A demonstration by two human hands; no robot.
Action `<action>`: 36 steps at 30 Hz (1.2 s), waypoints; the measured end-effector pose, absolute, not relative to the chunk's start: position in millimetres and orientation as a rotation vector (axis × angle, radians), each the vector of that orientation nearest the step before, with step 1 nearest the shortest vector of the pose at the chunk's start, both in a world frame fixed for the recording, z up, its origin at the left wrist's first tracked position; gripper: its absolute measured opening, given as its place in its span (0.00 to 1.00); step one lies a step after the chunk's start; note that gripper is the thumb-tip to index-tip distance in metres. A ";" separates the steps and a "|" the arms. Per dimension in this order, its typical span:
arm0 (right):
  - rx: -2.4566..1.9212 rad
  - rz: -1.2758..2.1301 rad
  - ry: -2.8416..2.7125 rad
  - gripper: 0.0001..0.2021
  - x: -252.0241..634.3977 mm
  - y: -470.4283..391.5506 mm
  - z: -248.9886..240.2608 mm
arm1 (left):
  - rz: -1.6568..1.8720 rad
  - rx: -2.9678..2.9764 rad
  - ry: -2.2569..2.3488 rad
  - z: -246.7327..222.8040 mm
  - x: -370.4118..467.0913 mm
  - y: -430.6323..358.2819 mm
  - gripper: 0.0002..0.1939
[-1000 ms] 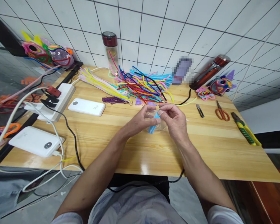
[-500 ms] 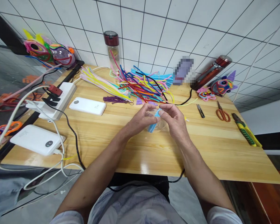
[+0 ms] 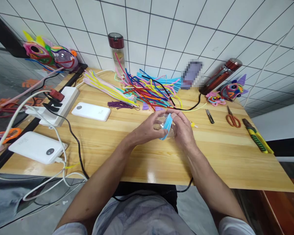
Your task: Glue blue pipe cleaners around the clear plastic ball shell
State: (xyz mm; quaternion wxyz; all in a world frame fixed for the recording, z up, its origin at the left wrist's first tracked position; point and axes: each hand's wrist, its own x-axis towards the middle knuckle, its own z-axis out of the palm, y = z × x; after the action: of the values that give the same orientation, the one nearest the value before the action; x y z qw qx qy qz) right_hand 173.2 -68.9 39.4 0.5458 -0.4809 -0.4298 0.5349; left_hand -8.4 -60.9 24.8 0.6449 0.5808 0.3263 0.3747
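A clear round plastic ball with a light blue strip across its surface is between my hands, above the middle of the table. My left hand grips the ball from the left, its thumb at the strip's lower end. From the right, my right hand wraps round the ball, with its thumb near the strip's upper end. Behind them lies a pile of coloured pipe cleaners.
White power banks and a power strip with cables lie left on the table. To the right are snips, scissors and pliers. Two bottles, one clear, one red, stand behind.
The ball and blue strip have tilted and shifted slightly right, and more of the strip shows. Both hands have closed further round the ball.
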 end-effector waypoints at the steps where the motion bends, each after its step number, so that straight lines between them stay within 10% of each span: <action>1: -1.131 1.279 -1.000 0.14 172.6 -69.2 40.2 | 0.851 1.340 0.748 25.5 -8.5 -61.5 0.47; 12: -1.114 1.252 -0.880 0.13 173.8 -65.9 43.7 | 0.995 1.852 0.653 22.1 -6.2 -63.1 0.58; 26: -1.130 1.271 -0.822 0.13 169.4 -65.0 40.7 | 0.984 1.939 0.673 23.8 -5.4 -62.6 0.39; 36: -1.087 1.338 -0.642 0.11 178.4 -57.0 45.0 | 1.086 2.226 0.627 14.4 -1.5 -65.7 0.62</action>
State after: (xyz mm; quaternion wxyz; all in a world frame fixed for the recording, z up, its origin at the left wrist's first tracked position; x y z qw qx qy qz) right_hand 178.4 -57.0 45.0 0.6061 -0.4700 -0.2778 0.5784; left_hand -1.5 -65.7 14.4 0.2891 0.8341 0.2348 0.4069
